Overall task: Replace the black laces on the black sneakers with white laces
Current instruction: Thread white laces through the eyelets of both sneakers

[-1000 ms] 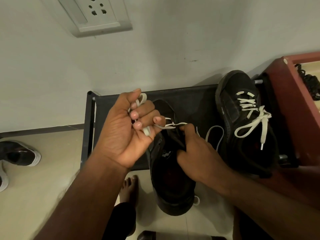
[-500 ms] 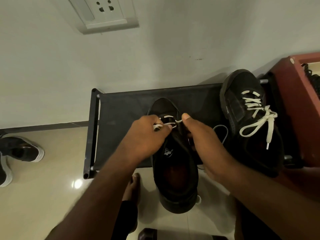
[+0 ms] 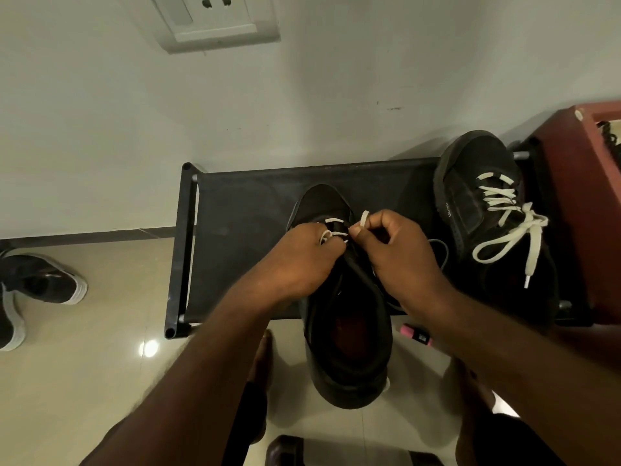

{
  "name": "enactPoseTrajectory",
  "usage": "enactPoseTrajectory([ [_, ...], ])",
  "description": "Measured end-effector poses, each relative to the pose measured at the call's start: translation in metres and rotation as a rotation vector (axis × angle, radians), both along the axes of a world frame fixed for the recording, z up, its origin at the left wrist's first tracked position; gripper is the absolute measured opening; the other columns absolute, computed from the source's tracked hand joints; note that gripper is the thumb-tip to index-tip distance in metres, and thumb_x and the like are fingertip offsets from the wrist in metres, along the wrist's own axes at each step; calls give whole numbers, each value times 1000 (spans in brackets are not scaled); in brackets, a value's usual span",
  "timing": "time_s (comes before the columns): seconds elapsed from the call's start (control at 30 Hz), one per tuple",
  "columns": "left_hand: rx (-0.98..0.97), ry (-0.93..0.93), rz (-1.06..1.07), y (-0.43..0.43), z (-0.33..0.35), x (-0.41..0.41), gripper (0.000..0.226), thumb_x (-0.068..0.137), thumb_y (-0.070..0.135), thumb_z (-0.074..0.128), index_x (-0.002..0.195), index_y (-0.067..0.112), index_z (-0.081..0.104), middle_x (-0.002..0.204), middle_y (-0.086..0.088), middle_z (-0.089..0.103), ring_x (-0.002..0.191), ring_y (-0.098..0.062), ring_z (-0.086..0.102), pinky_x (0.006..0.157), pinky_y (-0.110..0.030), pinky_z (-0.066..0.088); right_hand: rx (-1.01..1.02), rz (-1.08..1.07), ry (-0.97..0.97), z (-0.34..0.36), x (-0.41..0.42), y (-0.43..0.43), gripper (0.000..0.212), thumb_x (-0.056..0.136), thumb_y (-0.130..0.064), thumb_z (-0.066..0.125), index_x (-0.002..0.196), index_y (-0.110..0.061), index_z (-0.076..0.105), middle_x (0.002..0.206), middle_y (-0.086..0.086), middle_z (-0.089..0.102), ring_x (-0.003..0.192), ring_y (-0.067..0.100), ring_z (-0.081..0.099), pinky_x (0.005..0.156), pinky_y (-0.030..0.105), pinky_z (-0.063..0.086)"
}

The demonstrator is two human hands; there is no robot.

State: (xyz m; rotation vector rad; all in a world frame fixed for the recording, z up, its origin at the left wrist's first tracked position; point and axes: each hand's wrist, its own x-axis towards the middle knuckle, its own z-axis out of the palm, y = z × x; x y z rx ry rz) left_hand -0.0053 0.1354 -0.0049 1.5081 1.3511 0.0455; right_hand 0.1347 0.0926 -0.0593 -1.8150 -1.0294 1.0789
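Observation:
A black sneaker lies with its toe on the black rack and its heel over the floor. A white lace crosses its lowest eyelets in two short rows. My left hand pinches one lace strand at the left eyelets. My right hand pinches the other strand at the right eyelets, with its white end sticking up above the fingers. A second black sneaker, laced in white with a tied bow, lies on the rack to the right.
A red-brown box stands at the right with black laces inside. A pink marker lies on the floor under my right forearm. Another black shoe with a white sole sits at far left. My bare feet are below the rack.
My left hand came down from a raised pull to the eyelets. My right hand shifted up to the right eyelets and now pinches the lace end.

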Motion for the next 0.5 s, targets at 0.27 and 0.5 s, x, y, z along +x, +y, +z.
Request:
enactPoseTrajectory([
  [0.27,-54,-118,234,1,1,-3,25,99,25,51,76,17,57,60,6,49,56,-7,45,57,-26,38,-106,-101,286,4,3,2,10,99,-22,61,94,-14,66,83,3,68,74,11,65,71,31,54],
  [0.5,526,87,465,13,1,-33,35,95,26,61,129,22,53,123,4,58,109,-10,57,87,-24,47,224,-1,604,71,14,11,13,103,-13,49,97,-14,61,87,6,71,83,23,69,82,33,56],
])
